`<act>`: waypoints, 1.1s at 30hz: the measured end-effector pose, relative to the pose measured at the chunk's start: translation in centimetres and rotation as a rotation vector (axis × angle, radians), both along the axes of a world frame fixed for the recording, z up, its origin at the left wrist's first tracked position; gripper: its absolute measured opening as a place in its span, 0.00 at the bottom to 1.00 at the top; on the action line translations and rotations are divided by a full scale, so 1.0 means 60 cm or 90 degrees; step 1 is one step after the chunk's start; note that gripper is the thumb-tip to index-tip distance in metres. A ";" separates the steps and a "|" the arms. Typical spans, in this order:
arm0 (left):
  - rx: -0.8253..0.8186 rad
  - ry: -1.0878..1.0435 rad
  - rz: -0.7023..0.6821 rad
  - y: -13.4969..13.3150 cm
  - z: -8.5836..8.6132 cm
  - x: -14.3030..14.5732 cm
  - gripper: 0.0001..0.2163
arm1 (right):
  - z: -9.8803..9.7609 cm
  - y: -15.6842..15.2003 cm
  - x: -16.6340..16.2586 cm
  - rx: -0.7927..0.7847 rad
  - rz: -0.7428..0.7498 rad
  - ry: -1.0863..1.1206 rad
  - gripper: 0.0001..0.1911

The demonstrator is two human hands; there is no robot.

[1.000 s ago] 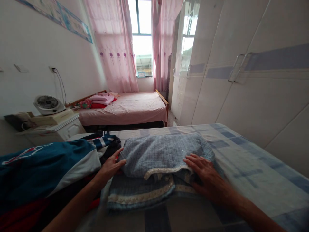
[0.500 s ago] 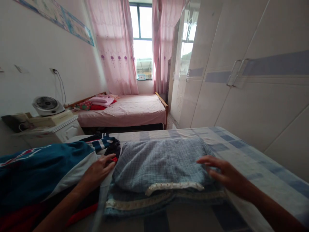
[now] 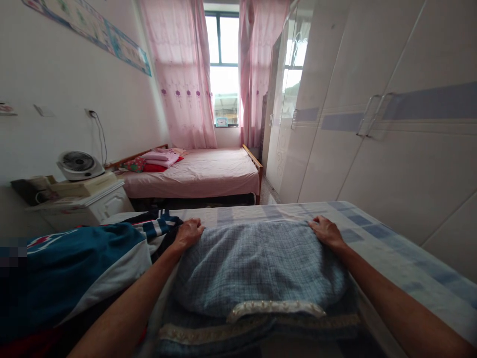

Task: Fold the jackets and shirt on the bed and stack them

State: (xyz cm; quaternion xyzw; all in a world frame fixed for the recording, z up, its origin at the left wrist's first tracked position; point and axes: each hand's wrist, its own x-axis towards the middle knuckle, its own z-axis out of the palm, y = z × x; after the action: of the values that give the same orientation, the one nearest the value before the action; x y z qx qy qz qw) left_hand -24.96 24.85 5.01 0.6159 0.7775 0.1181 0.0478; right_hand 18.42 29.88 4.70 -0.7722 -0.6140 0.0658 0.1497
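Note:
A folded light-blue checked garment (image 3: pixel 257 268) with a pearl-trimmed hem lies on the bed in front of me. My left hand (image 3: pixel 189 232) is closed on its far left corner. At the far right corner my right hand (image 3: pixel 325 230) grips the cloth with its fingers curled over the edge. Both forearms reach out along the garment's sides.
A pile of clothes (image 3: pixel 74 268), teal, white and red, lies at my left on the checked bedsheet (image 3: pixel 387 248). A white wardrobe (image 3: pixel 391 124) runs along the right. Beyond stand a pink bed (image 3: pixel 201 174) and a nightstand (image 3: pixel 85 204) with a small fan (image 3: pixel 78 164).
Both hands have moved from the garment's near edge and sides to its far corners and closed on them. The camera has come forward over the garment.

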 end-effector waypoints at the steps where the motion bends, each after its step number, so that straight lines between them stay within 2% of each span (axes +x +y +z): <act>1: 0.009 0.008 0.003 -0.002 -0.002 -0.002 0.11 | -0.005 -0.001 0.002 0.008 0.004 -0.002 0.19; 5: 0.039 0.042 0.033 -0.007 0.006 0.004 0.12 | -0.008 -0.012 -0.004 0.018 0.005 -0.031 0.17; 8: 0.098 0.083 0.019 -0.013 0.036 0.037 0.13 | 0.017 -0.030 -0.039 0.084 0.027 -0.080 0.20; 10: 0.148 0.106 -0.036 -0.025 0.054 0.072 0.16 | 0.037 -0.048 -0.071 0.185 0.103 -0.121 0.23; 12: 0.190 0.127 -0.149 -0.044 0.054 0.104 0.19 | 0.041 -0.068 -0.098 0.255 0.200 -0.155 0.25; 14: 0.210 0.143 -0.267 -0.067 0.028 0.122 0.20 | 0.022 -0.090 -0.110 0.234 0.261 -0.178 0.26; 16: 0.194 0.140 -0.328 -0.089 -0.015 0.120 0.22 | -0.015 -0.108 -0.105 0.151 0.274 -0.187 0.27; 18: 0.161 0.122 -0.325 -0.105 -0.057 0.106 0.23 | -0.053 -0.121 -0.089 0.077 0.270 -0.182 0.28; 20: 0.143 0.109 -0.313 -0.112 -0.084 0.092 0.25 | -0.078 -0.126 -0.074 0.045 0.263 -0.176 0.29; 23: 0.142 0.096 -0.305 -0.114 -0.089 0.085 0.24 | -0.088 -0.127 -0.063 0.037 0.259 -0.182 0.29; 26: 0.131 0.066 -0.316 -0.117 -0.065 0.086 0.23 | -0.072 -0.123 -0.063 0.012 0.267 -0.184 0.29; 29: 0.181 0.053 -0.309 -0.129 -0.029 0.079 0.19 | -0.028 -0.117 -0.075 0.001 0.314 -0.159 0.29; 31: 0.245 0.066 -0.274 -0.140 -0.007 0.067 0.18 | 0.012 -0.113 -0.096 0.056 0.336 -0.131 0.29; 33: 0.277 0.075 -0.232 -0.149 0.001 0.055 0.19 | 0.046 -0.110 -0.129 0.134 0.341 -0.106 0.29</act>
State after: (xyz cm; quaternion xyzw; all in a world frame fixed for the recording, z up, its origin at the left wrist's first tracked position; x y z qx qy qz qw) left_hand -21.69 15.89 5.09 0.7470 0.6118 0.2357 -0.1101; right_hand 10.67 23.25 7.48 -0.5659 -0.8092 -0.0248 0.1557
